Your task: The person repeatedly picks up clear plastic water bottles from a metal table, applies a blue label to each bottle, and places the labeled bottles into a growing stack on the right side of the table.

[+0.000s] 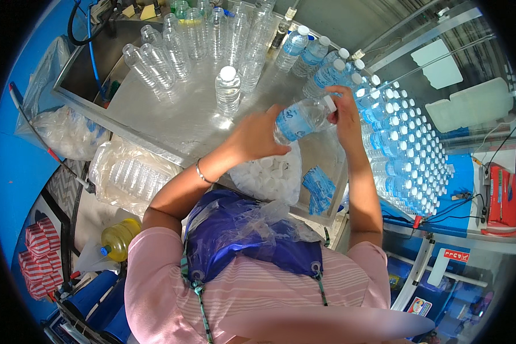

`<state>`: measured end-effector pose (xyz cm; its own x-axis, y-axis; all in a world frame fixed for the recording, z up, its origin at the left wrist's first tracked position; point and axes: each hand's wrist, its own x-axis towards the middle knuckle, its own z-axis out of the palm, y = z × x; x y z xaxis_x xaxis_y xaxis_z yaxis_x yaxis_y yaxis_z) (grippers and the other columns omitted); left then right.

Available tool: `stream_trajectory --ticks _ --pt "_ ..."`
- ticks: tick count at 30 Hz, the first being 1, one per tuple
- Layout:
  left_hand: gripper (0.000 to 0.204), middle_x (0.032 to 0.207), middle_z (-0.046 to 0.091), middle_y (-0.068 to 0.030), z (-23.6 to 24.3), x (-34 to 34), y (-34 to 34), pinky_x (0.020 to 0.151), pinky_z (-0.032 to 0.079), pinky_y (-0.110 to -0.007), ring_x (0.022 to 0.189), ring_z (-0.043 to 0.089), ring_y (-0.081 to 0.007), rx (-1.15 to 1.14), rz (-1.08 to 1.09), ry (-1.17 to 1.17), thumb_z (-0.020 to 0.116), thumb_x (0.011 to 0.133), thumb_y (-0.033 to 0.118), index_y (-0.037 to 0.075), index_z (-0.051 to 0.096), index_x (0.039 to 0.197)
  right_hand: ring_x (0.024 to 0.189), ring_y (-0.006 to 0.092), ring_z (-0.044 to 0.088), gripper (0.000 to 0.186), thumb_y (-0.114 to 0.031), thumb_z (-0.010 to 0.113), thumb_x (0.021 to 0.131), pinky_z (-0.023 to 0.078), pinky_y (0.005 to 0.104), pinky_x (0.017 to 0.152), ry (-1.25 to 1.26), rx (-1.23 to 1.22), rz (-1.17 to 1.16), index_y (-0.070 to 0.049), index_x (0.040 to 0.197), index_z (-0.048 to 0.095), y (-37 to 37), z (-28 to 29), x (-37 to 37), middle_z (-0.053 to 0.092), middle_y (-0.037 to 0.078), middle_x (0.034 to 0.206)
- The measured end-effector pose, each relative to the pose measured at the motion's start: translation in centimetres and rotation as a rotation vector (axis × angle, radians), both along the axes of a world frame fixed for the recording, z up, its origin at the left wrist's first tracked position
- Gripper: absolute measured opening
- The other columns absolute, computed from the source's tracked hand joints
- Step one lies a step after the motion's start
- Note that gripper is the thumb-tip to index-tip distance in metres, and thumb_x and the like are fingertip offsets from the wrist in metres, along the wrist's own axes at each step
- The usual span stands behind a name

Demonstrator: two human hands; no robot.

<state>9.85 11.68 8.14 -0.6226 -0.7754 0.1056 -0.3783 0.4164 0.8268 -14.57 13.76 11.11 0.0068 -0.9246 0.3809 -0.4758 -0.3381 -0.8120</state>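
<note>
A clear plastic water bottle [295,124] with a blue label and a white cap is tilted over the steel counter, its cap end up to the right. My left hand [257,135] wraps round the lower body of the bottle. My right hand [346,117] has its fingers closed at the cap end; the fingertips are partly hidden. Below the bottle lies a plastic bag of white caps [268,176]. Beside that bag is a small pile of blue labels [320,189]. Farther off stands a capped bottle without a label [228,92].
Several open, unlabelled bottles [196,40] crowd the back of the steel counter [183,109]. Labelled, capped bottles [327,74] stand at back right, beside a large mass of labelled bottles [398,155]. A metal sink [89,71] with a blue hose is at far left.
</note>
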Motion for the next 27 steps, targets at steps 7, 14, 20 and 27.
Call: stream_trajectory --ticks 7,14,20,27 --pt "0.074 0.117 0.061 -0.0241 -7.5 -4.7 -7.4 0.092 0.047 -0.044 0.11 0.059 -0.0399 0.017 -0.04 0.417 0.082 0.07 0.026 -0.001 0.045 0.128 0.068 0.0227 0.054 0.022 -0.013 0.072 0.082 0.045 0.0329 0.064 0.383 0.316 -0.186 -0.006 0.102 0.065 11.1 -11.6 -5.9 0.059 0.01 0.086" --pt "0.075 0.115 0.063 -0.0207 -11.8 -7.7 -10.3 0.092 0.046 -0.043 0.112 0.059 -0.038 0.051 0.113 0.364 0.086 0.068 0.02 0.002 0.044 0.127 0.085 0.0285 0.056 0.016 -0.012 0.073 0.078 0.046 0.04 0.075 0.541 0.184 -0.313 -0.011 0.095 0.073 16.6 -17.3 -5.8 0.056 0.008 0.083" --pt "0.083 0.115 0.063 -0.0215 -13.7 -8.2 -10.7 0.092 0.047 -0.044 0.112 0.059 -0.0393 0.038 0.127 0.376 0.087 0.067 0.02 0.002 0.037 0.132 0.083 0.0287 0.055 0.008 -0.009 0.071 0.079 0.044 0.0398 0.078 0.496 0.165 -0.407 -0.007 0.086 0.071 16.1 -18.6 -5.5 0.056 0.008 0.083" --pt "0.08 0.126 0.057 -0.0229 -8.7 -4.8 -6.4 0.098 0.044 -0.04 0.118 0.055 -0.0349 0.026 0.171 -0.151 0.08 0.077 0.031 -0.003 0.039 0.136 0.084 0.0269 0.056 0.008 -0.004 0.07 0.079 0.044 0.0366 0.075 0.467 -0.075 -0.459 -0.005 0.086 0.069 12.8 -13.2 -3.0 0.056 0.01 0.085"
